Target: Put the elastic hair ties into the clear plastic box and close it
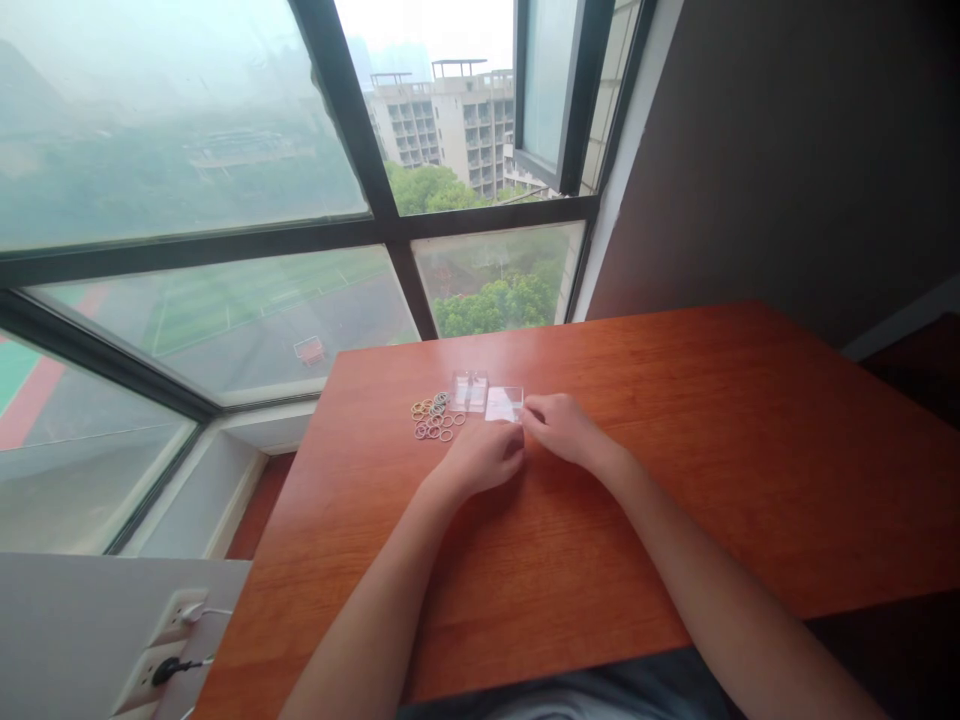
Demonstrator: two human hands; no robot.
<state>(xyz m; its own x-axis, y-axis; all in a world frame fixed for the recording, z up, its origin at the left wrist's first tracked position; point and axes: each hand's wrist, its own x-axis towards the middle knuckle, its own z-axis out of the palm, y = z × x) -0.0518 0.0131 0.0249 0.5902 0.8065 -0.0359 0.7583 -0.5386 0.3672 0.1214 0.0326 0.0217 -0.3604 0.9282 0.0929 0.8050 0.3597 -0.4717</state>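
Note:
A small clear plastic box (470, 391) stands toward the far edge of the wooden table (645, 400). To its right is a clear, flat plastic lid (504, 402). My right hand (559, 425) has its fingers closed at the lid's right edge. Just below the lid, my left hand (486, 458) rests with curled fingers; whether anything is in them is hidden. Left of my left hand lie several small hair ties (435, 418), grouped by colour: yellowish, dark green, pinkish and pale.
Behind the table is a large window (180, 130) with dark frames and one pane (551, 90) swung outward. A grey wall (765, 150) rises at the right. Wall sockets (161, 650) with plugged-in cables are low at the left.

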